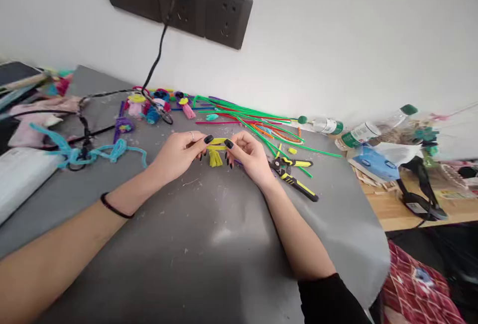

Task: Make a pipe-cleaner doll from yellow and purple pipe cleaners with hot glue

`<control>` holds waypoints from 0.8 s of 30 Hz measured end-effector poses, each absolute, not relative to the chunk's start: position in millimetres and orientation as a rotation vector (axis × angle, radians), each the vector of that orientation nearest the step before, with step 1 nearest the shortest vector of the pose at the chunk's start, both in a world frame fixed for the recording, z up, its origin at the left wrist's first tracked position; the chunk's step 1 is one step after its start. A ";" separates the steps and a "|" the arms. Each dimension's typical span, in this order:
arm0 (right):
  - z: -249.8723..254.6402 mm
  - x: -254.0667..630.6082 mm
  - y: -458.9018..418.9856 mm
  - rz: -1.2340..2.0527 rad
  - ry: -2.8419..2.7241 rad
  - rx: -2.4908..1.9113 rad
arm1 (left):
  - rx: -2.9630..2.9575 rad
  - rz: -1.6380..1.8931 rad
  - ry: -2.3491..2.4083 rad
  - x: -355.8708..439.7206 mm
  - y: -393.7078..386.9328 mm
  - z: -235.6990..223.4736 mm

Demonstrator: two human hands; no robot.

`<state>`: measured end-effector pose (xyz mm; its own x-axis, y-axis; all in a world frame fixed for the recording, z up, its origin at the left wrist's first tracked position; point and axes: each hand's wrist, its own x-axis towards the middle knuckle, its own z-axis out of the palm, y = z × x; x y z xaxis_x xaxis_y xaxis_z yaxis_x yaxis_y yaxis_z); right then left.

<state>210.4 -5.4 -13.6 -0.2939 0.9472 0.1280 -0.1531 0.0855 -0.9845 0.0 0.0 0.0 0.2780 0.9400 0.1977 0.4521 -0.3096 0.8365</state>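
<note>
Between my two hands a yellow pipe cleaner [217, 141] is stretched sideways, with a short bundle of yellow pipe-cleaner pieces [215, 159] hanging below its middle. My left hand [181, 151] pinches the left end between thumb and fingers. The right end is pinched the same way by my right hand [249, 155]. Just right of my right hand, yellow-and-black wire cutters [297, 177] lie on the grey table, their jaws partly behind that hand. How the bundle is joined to the strip is too small to tell.
Green, red and orange pipe cleaners [246, 115] lie along the wall, beside small fuzzy figures [157, 105]. Light-blue yarn-like strands [108, 154] and a black cable [159, 55] are at left. Bottles [358, 135] and a tissue pack [377, 162] stand at right, near the table's curved edge.
</note>
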 end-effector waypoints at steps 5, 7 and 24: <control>-14.6 213.6 -3.4 1.401 -1.241 -0.877 | 1.842 1.237 1.181 8.7 -10.1 -1.4; -13.3 213.8 -3.6 1.428 -1.199 -0.857 | 1.870 1.334 1.102 9.6 -11.4 -3.3; -15.5 212.5 -4.3 1.430 -1.310 -0.854 | 1.741 1.403 1.015 10.4 -10.8 -5.5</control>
<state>212.5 -4.3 -15.5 -0.2741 0.9549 0.1139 -0.1971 0.0601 -0.9785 10.4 -10.8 -5.5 0.1183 0.8818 0.4566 0.1580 -0.4707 0.8680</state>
